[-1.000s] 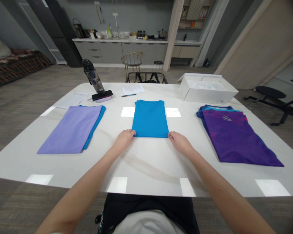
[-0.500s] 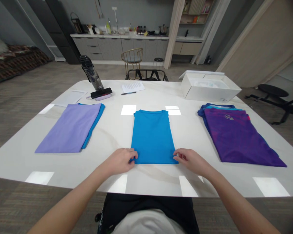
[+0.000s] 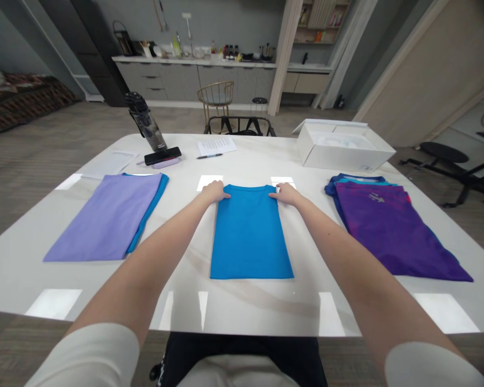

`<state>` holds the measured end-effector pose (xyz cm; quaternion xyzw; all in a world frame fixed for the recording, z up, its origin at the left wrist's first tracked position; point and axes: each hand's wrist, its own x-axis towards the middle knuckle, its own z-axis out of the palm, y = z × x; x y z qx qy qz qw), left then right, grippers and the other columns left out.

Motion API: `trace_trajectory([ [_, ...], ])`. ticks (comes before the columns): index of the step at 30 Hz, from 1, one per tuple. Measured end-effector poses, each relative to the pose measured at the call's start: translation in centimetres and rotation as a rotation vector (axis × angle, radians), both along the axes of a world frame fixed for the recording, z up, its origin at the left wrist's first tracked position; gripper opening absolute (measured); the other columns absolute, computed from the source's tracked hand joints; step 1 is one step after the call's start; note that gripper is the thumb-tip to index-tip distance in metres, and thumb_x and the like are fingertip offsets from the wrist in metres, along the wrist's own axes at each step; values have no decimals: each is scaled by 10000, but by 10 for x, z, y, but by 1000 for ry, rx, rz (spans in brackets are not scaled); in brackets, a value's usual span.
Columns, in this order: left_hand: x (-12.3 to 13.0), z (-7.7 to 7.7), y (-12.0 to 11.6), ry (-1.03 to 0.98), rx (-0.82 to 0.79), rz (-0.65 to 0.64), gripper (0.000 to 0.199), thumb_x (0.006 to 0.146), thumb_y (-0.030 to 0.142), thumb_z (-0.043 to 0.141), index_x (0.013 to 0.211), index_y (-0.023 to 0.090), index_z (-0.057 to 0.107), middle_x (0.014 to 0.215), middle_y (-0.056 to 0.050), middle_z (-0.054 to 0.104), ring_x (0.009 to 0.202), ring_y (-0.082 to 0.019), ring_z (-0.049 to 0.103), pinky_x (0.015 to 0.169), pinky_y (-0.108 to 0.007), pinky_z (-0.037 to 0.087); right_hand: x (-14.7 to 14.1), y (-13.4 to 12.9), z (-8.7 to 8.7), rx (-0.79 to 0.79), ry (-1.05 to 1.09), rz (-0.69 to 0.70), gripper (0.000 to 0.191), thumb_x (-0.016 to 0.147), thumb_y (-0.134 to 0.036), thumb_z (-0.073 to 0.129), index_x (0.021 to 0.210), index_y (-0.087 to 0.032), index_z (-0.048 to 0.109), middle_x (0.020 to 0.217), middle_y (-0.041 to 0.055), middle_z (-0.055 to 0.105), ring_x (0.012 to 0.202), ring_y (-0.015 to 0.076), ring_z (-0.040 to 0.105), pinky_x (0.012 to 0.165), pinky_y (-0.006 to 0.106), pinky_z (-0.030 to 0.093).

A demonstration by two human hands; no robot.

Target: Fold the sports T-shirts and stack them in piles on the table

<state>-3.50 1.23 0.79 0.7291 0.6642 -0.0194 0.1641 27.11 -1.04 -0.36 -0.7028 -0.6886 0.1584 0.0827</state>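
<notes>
A blue T-shirt (image 3: pixel 250 236), folded into a neat rectangle, lies flat on the white table in front of me, its neckline away from me. My left hand (image 3: pixel 214 192) is at its far left corner, thumb on top and fingers curled at the edge. At the far right corner my right hand (image 3: pixel 285 193) pinches the fabric the same way. To the left lies a folded lilac garment (image 3: pixel 108 215) over a blue one (image 3: pixel 151 215). On the right, a folded purple T-shirt (image 3: pixel 395 231) tops a small stack with navy and light blue pieces under it.
On the white table (image 3: pixel 250 312), a handheld vacuum (image 3: pixel 151 129) stands at the back left near papers (image 3: pixel 216 145) and a pen (image 3: pixel 210 156). An open white box (image 3: pixel 342 150) sits at the back right. A chair (image 3: pixel 240 126) stands behind the far edge.
Both hands have moved from the near corners of the blue T-shirt to its far corners by the neckline. The shirt stays flat, and the view has shifted slightly.
</notes>
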Motion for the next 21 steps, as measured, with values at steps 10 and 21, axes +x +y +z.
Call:
trace_trajectory([
  [10,6,-8,-10,-313,114,86,217,818,365,742,951,198,707,991,-86,759,952,-265,693,827,-345,521,-8,-27,3,161,132,-4,181,946,-345,667,1050,-197,668,988,74,738,861,217,653,701,274,432],
  [21,71,72,-82,-573,423,-431,188,938,296,597,1081,240,706,1059,-46,759,1000,-242,677,938,-349,500,45,-162,51,508,127,-62,268,1040,-389,449,1190,-244,617,1038,92,752,883,269,682,738,309,431],
])
